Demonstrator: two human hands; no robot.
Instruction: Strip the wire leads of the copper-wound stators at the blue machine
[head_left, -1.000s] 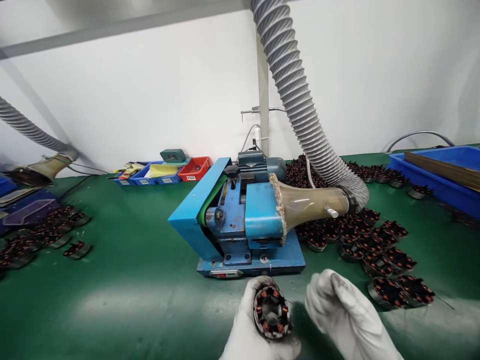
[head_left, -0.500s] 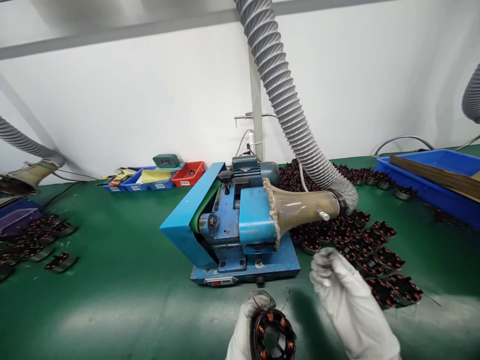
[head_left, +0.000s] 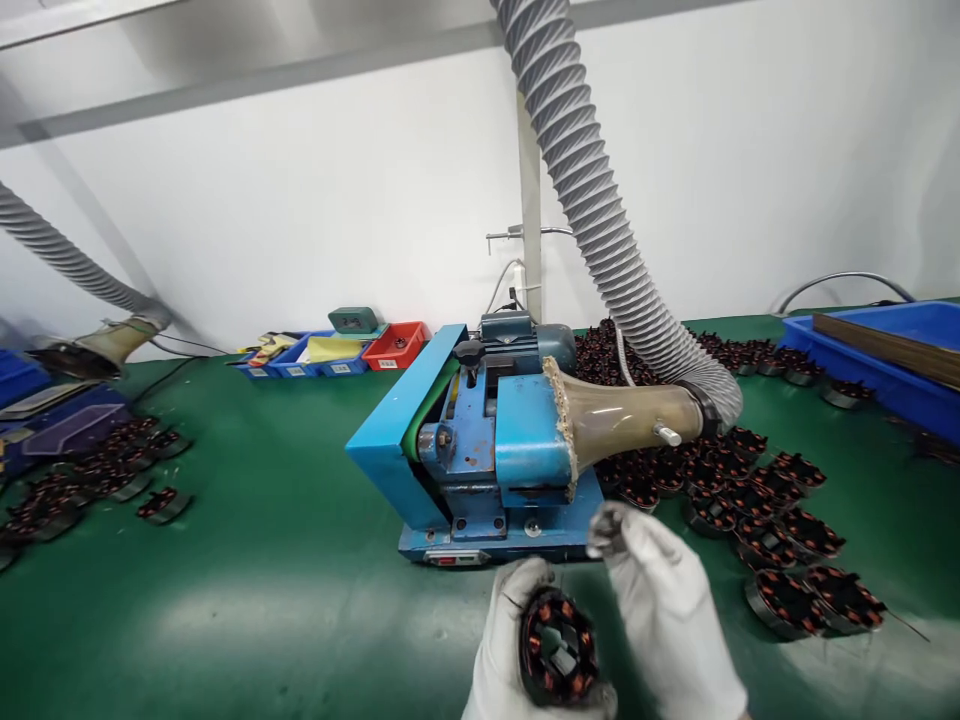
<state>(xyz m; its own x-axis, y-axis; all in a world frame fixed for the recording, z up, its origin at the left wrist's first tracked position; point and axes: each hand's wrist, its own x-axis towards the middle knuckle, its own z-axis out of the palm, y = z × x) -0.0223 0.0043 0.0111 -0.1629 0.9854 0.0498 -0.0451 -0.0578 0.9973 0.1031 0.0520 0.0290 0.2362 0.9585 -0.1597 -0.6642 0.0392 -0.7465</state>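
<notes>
My left hand (head_left: 501,640), in a white glove with dark-stained fingertips, grips a motor stator (head_left: 559,648). This ring of black plastic and copper windings is tilted so its open centre faces me, and thin wire ends stick out near the thumb. Just right of it, my gloved right hand (head_left: 660,600) is raised with thumb and fingertips pinched together; what lies between them, if anything, I cannot make out. Both hands are in front of a blue belt sander (head_left: 457,470) on the bench. Several more stators (head_left: 784,600) stand to the right of my right hand.
A grey ribbed hose (head_left: 592,190) runs down to the tan funnel (head_left: 630,412) on the sander. Behind are small blue bins and a red bin (head_left: 395,345). A large blue tray (head_left: 892,365) is at right. More stators (head_left: 163,505) lie on the green bench at left.
My view has swung slightly left. My left hand has lifted the stator a little, and my right hand has moved left, closer to it, still pinched.
</notes>
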